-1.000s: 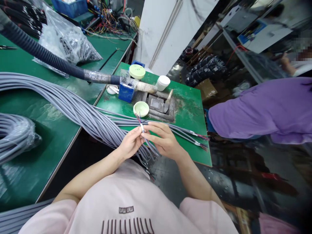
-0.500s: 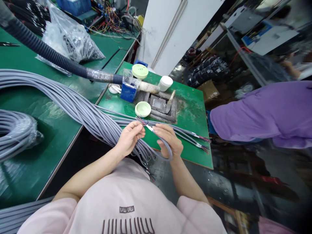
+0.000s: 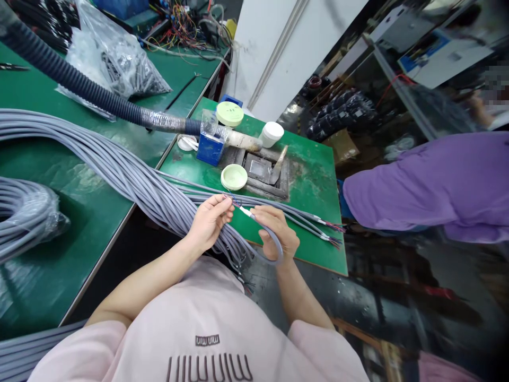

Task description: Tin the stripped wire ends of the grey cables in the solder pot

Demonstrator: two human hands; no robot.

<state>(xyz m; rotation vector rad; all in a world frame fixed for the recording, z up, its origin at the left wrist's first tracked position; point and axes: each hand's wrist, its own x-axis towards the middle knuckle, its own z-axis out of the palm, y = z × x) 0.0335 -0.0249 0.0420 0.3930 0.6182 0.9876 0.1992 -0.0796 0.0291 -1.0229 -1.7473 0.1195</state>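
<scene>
My right hand [image 3: 277, 232] is closed around a grey cable [image 3: 274, 240] just behind its white-wrapped end, and the cable bends in a loop below the fingers. Thin coloured wires [image 3: 236, 203] fan out of that end toward the left. Thumb and fingers of my left hand [image 3: 212, 220] pinch the tips of these wires. Below and behind both hands runs a thick bundle of grey cables [image 3: 159, 199]. A few cables lie apart on the green table, their stripped coloured ends [image 3: 333, 227] toward its right edge.
Behind the hands stand an open pale green tub [image 3: 234, 177], a solder pot [image 3: 260, 168] with a scraper [image 3: 279, 164] on it, and a white jar [image 3: 271, 134]. A ribbed hose [image 3: 107, 103] reaches over the table [image 3: 314, 164]. At right is a person in a purple top [image 3: 429, 183].
My right hand has slid down and right along the cable, which now bends in a loop. My left hand has moved from the cable's white end to its wires, pinching their tips.
</scene>
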